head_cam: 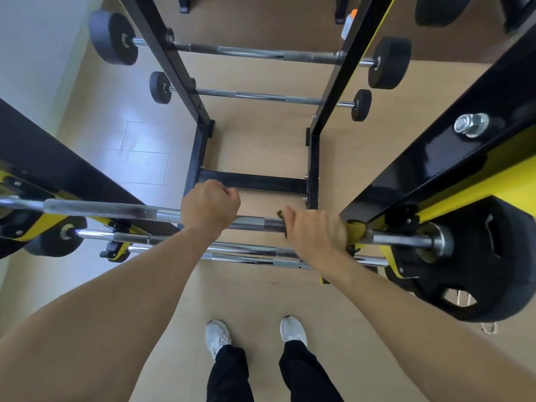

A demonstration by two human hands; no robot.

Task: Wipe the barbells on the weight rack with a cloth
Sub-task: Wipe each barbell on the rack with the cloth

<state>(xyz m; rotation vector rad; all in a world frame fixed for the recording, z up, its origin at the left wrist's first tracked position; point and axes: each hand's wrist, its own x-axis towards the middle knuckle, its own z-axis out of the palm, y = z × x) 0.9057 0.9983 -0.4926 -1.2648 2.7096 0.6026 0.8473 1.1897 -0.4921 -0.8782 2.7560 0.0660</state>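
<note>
The top barbell (116, 211) lies across the black and yellow rack (452, 169), a chrome shaft with knurled sections. My left hand (209, 206) grips its shaft near the middle, fingers curled over it. To the right, my right hand (314, 232) wraps a yellow cloth (355, 230) round the same bar, close to the rack's right upright. Only the cloth's ends show past the hand. Lower barbells (246, 250) lie just beneath.
A large black plate (478, 265) sits on the bar's right end. Two smaller barbells (261, 55) hang on a far black rack (185, 82). A white bottle with an orange cap (348, 24) stands behind. My feet in white shoes (217, 336) stand on the beige floor.
</note>
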